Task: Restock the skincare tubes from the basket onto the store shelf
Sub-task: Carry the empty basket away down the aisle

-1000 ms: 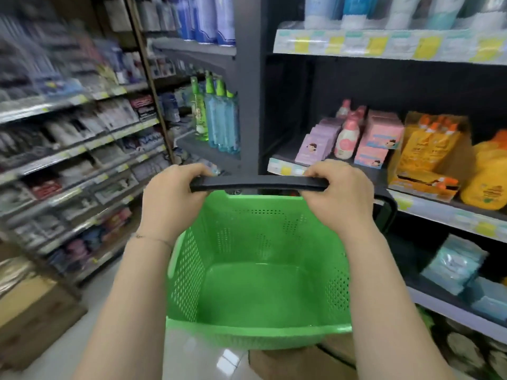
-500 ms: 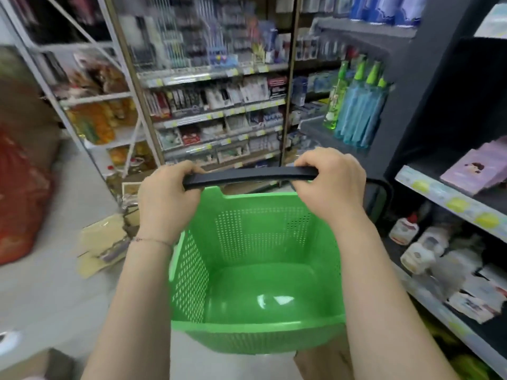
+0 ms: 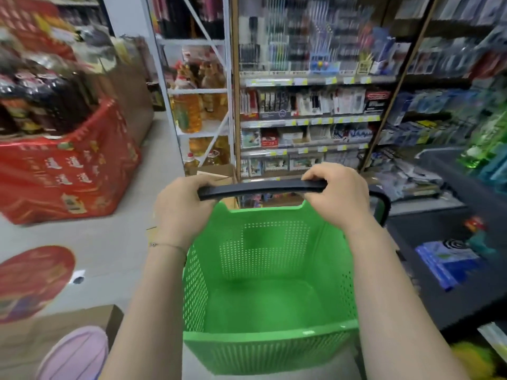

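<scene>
Left hand (image 3: 182,207) and right hand (image 3: 340,198) each curl round the black handle (image 3: 263,189) of the green basket (image 3: 271,349), held in front of the body. No skincare tubes are visible inside it. The step in hand is probably carrying: grip firmly and keep the basket level.

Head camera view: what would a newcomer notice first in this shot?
The bright green basket fills the lower middle, with nothing visible inside, and the left hand and right hand both grip its black handle. To the left stands a big red display stand loaded with dark bottles, and straight ahead is a shelf unit packed with small goods.
</scene>
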Tool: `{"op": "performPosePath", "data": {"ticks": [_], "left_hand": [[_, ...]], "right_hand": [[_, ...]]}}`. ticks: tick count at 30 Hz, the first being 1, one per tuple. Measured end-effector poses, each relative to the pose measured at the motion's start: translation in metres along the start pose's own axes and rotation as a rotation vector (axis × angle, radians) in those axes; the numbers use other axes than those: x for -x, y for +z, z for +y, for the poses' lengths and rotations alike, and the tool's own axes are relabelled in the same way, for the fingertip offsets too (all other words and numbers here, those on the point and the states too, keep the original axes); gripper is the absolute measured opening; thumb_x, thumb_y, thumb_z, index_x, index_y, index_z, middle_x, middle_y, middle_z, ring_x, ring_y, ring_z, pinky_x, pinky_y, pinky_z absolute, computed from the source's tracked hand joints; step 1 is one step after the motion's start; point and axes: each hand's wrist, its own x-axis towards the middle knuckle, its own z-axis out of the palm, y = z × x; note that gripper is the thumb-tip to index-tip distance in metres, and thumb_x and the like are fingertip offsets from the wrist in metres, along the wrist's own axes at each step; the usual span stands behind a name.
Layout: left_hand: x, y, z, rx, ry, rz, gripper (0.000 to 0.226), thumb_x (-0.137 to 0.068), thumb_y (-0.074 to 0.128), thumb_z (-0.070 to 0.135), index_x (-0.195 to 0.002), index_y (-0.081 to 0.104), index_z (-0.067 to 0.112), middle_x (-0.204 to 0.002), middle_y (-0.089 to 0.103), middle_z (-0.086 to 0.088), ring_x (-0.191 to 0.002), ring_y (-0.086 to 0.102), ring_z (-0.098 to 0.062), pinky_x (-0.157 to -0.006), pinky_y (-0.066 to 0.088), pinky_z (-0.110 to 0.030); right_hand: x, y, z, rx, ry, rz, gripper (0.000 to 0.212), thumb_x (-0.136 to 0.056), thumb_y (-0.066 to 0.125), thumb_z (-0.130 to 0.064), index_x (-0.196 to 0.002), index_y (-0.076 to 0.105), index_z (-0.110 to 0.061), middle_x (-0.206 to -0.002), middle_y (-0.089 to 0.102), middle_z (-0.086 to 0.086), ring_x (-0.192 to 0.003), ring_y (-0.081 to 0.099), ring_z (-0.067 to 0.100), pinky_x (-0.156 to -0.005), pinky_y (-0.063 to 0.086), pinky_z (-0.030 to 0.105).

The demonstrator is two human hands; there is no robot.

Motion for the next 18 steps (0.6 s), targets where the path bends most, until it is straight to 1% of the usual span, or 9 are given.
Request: {"op": "performPosePath", "data": {"ticks": [2,3,5,6,8,10,13,16,18], "left_hand": [[-0.012,-0.004,-0.021,-0.005,-0.010,-0.002,0.009,-0.081,0.071,0.023,-0.089,0.072,0.027,-0.072,0.058,0.008,-0.071,0.050,-0.018,-0.054,0.028,-0.028],[-0.018,-0.007,-0.031,-0.016,-0.017,-0.007,0.007,-0.080,0.072,0.025,-0.087,0.071,0.025,-0.073,0.061,0.006,-0.073,0.053,-0.021,-0.055,0.030,-0.028],[-0.030,-0.010,-0.054,-0.031,-0.031,-0.006,0.009,-0.078,0.073,0.025,-0.087,0.071,0.024,-0.077,0.067,0.003,-0.078,0.059,-0.025,-0.058,0.034,-0.028],[-0.035,-0.011,-0.067,-0.035,-0.037,0.002,0.010,-0.077,0.073,0.023,-0.087,0.071,0.026,-0.079,0.068,0.002,-0.080,0.060,-0.025,-0.060,0.036,-0.029],[-0.044,-0.013,-0.091,-0.058,-0.041,0.025,0.012,-0.075,0.072,0.020,-0.084,0.070,0.027,-0.078,0.068,0.003,-0.080,0.060,-0.026,-0.062,0.042,-0.031],[-0.050,-0.017,-0.112,-0.080,-0.050,0.052,0.012,-0.074,0.070,0.016,-0.081,0.068,0.026,-0.077,0.067,0.003,-0.080,0.060,-0.027,-0.065,0.046,-0.035],[-0.060,-0.023,-0.140,-0.117,-0.088,0.114,0.015,-0.074,0.069,0.011,-0.081,0.068,0.023,-0.078,0.066,0.002,-0.081,0.057,-0.028,-0.065,0.038,-0.034],[-0.071,-0.029,-0.170,-0.167,-0.122,0.179,0.013,-0.075,0.067,0.008,-0.080,0.065,0.020,-0.076,0.063,0.001,-0.078,0.055,-0.028,-0.062,0.029,-0.031],[-0.079,-0.030,-0.190,-0.205,-0.168,0.204,0.013,-0.074,0.065,0.008,-0.080,0.064,0.019,-0.077,0.063,0.001,-0.078,0.054,-0.027,-0.063,0.027,-0.030]], "right_hand": [[-0.017,0.021,-0.012,-0.026,-0.017,-0.041,0.011,-0.077,0.071,-0.015,-0.085,0.070,-0.023,-0.076,0.057,-0.012,-0.079,0.056,0.017,-0.067,0.035,0.026],[-0.025,0.031,-0.019,-0.040,-0.023,-0.058,0.012,-0.077,0.070,-0.015,-0.086,0.070,-0.023,-0.077,0.057,-0.011,-0.078,0.055,0.016,-0.069,0.037,0.027],[-0.038,0.052,-0.032,-0.057,-0.038,-0.060,0.012,-0.078,0.070,-0.015,-0.087,0.069,-0.023,-0.081,0.060,-0.011,-0.081,0.055,0.016,-0.078,0.036,0.030],[-0.045,0.062,-0.040,-0.057,-0.041,-0.050,0.013,-0.078,0.070,-0.016,-0.088,0.069,-0.024,-0.084,0.062,-0.011,-0.084,0.055,0.015,-0.081,0.031,0.030],[-0.056,0.084,-0.057,-0.058,-0.023,-0.034,0.014,-0.078,0.068,-0.015,-0.086,0.067,-0.027,-0.086,0.061,-0.013,-0.087,0.052,0.012,-0.079,0.020,0.028],[-0.068,0.105,-0.074,-0.089,0.007,-0.030,0.018,-0.076,0.066,-0.012,-0.082,0.064,-0.029,-0.083,0.058,-0.015,-0.085,0.048,0.011,-0.077,0.017,0.029],[-0.088,0.137,-0.098,-0.139,0.005,-0.030,0.021,-0.073,0.064,-0.008,-0.079,0.065,-0.028,-0.082,0.057,-0.013,-0.086,0.049,0.013,-0.075,0.016,0.030],[-0.112,0.168,-0.122,-0.189,-0.060,-0.026,0.022,-0.072,0.063,-0.005,-0.076,0.064,-0.027,-0.079,0.055,-0.011,-0.083,0.044,0.011,-0.070,0.012,0.029],[-0.128,0.189,-0.140,-0.205,-0.105,-0.030,0.024,-0.071,0.062,-0.004,-0.077,0.065,-0.027,-0.080,0.057,-0.011,-0.083,0.045,0.011,-0.069,0.011,0.030]]}}
